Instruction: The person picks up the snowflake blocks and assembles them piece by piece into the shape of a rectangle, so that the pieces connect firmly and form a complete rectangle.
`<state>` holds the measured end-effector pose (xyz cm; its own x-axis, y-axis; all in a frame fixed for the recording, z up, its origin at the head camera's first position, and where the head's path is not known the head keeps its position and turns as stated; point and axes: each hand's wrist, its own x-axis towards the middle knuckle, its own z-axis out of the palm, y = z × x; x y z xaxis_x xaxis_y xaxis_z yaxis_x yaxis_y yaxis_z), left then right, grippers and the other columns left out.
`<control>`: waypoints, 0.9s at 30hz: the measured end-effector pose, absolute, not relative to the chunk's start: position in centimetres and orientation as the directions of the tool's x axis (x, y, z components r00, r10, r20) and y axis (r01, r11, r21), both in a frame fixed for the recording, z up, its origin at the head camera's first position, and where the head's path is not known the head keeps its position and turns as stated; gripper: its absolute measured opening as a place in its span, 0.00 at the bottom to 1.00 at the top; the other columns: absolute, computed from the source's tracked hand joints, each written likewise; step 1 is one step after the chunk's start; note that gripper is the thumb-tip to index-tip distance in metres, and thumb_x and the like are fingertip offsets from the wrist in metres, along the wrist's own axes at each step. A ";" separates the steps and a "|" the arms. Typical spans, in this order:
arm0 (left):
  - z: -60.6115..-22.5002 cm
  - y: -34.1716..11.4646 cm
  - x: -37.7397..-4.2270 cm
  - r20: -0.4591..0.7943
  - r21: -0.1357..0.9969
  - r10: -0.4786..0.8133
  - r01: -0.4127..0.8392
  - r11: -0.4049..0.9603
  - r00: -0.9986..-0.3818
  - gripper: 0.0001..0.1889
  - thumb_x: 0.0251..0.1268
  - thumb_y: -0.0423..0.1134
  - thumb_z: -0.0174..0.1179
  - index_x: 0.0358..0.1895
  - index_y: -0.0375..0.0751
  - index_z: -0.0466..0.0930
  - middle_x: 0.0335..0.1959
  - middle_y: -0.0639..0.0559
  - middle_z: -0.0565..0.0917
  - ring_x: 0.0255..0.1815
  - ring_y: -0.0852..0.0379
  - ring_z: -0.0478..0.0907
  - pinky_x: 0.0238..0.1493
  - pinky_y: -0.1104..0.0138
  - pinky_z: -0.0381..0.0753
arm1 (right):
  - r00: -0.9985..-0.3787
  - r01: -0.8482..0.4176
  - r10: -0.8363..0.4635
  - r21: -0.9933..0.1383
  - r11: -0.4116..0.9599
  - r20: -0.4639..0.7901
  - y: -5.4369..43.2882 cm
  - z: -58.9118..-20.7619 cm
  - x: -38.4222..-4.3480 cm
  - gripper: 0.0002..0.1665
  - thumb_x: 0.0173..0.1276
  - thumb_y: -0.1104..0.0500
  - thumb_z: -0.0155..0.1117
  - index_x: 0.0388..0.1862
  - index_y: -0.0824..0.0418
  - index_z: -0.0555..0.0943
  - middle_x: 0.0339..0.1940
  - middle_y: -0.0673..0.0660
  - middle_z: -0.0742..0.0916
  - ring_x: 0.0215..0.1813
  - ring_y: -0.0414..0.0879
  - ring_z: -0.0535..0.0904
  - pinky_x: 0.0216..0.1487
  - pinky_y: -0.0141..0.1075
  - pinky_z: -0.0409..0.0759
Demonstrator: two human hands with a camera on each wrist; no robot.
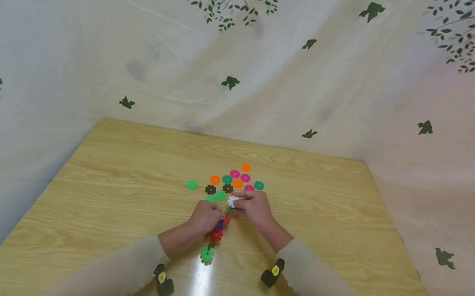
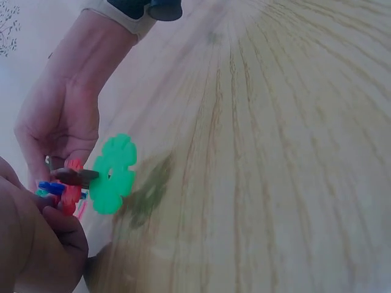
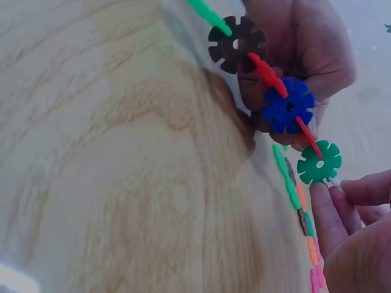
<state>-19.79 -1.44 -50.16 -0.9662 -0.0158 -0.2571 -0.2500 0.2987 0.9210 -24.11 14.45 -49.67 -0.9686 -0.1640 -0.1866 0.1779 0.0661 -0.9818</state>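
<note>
A chain of notched plastic snowflake discs runs between the hands. Its near end is a light green disc (image 1: 207, 255), slotted into a brown disc (image 3: 220, 52). Further along come a red disc (image 1: 217, 236), a blue disc (image 3: 281, 119), another red disc (image 3: 310, 138) and a green disc (image 3: 311, 174). My left hand (image 1: 206, 216) grips the chain around its blue part, fingers curled behind it in the right wrist view. Between thumb and fingers, my right hand (image 1: 256, 207) pinches a white disc (image 1: 232, 201), whose edge meets the green disc's rim.
Loose discs lie flat on the wooden table (image 1: 124, 167) beyond the hands: orange (image 1: 246, 167), pink (image 1: 234, 173), dark green (image 1: 259, 185), brown (image 1: 210, 190) and light green (image 1: 192, 185). A pale leaf-printed cloth (image 1: 173, 82) hangs behind the table's far edge.
</note>
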 end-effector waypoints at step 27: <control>-50.0 -2.4 -20.5 -0.315 0.923 0.120 -0.274 0.271 -0.941 0.06 0.62 0.26 0.61 0.35 0.26 0.86 0.28 0.48 0.86 0.27 0.57 0.75 0.26 0.73 0.74 | -0.861 0.507 -0.191 -0.832 -0.225 -0.472 15.6 -48.6 -24.7 0.26 0.68 0.77 0.57 0.65 0.80 0.71 0.34 0.61 0.89 0.33 0.47 0.88 0.44 0.38 0.88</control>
